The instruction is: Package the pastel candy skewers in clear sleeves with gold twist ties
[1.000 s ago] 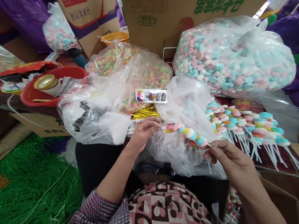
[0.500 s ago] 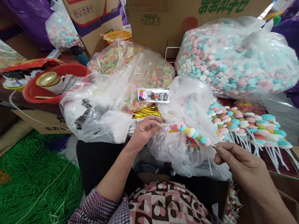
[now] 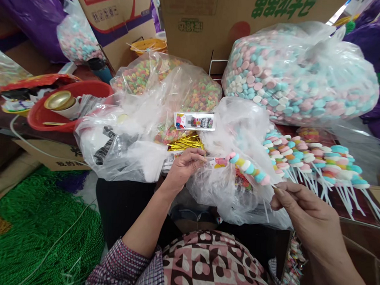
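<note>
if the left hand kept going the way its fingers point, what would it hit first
Probably the candy skewer: the left hand points right, fingertips at its tagged tip. The clear bag lies just behind; depth is unclear.

A pastel candy skewer (image 3: pixel 248 167) slants between both hands, wrapper end leftward.

Large brown cardboard cartons (image 3: pixel 214 21) with green and red print stand as a wall across the back. Purple plastic sacks (image 3: pixel 28 22) are heaped in the far left corner, and more purple sacks (image 3: pixel 378 45) sit at the right edge. A dark reddish-brown tabletop (image 3: pixel 2 119) runs along the left, with a flat cardboard box (image 3: pixel 51 157) just under its edge. On the floor at lower left lies a mound of green stringy cord (image 3: pixel 44 228). Soft, even daylight falls from above.
</note>
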Demonstrator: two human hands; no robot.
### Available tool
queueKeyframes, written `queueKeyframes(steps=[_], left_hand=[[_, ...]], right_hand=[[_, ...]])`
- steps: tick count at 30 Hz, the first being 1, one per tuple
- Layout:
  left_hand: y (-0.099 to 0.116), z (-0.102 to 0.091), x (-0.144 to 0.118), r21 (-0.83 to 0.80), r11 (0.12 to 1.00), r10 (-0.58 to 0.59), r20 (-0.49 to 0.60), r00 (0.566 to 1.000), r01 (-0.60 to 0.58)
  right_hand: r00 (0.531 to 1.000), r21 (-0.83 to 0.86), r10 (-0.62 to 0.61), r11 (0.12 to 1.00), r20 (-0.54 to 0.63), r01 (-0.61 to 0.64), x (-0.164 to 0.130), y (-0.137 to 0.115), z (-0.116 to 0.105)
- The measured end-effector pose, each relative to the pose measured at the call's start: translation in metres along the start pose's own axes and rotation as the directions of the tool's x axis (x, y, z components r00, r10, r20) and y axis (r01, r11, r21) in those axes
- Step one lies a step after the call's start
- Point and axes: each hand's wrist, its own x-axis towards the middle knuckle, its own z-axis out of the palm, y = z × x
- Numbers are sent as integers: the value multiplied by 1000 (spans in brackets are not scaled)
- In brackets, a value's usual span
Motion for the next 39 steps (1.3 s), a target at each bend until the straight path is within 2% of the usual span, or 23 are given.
queueKeyframes(steps=[7, 15, 22, 25, 28, 31, 35, 39], left_hand=[[-4, -1, 1, -49, 999, -16, -16, 1000, 15], [-3, 1, 1, -43, 999, -17, -25, 1000, 15], [-3, -1, 1, 4, 1000, 26, -12, 1000, -26], [-1, -2, 1, 41, 998, 46, -11, 999, -46], [4, -2, 0, 150, 984, 87, 38, 996, -92], [8, -2, -1, 230, 962, 132, 73, 989, -145], [5, -2, -1, 216, 966, 137, 44, 990, -143], [0, -4, 0, 151, 981, 126, 0, 992, -124]], right_hand=[[999, -117, -38, 992, 16, 39, -5, 13, 0], [998, -148, -61, 987, -10, 59, -8, 15, -4], [997, -191, -54, 980, 59, 64, -7, 11, -7], [998, -183, -38, 982, 54, 47, -5, 7, -9], [1000, -110, -13, 994, 14, 15, -3, 3, -8], [1000, -43, -3, 999, 25, 4, -3, 2, -6], [996, -97, -22, 995, 81, 30, -3, 4, -8], [996, -127, -17, 992, 86, 28, -2, 6, -11]])
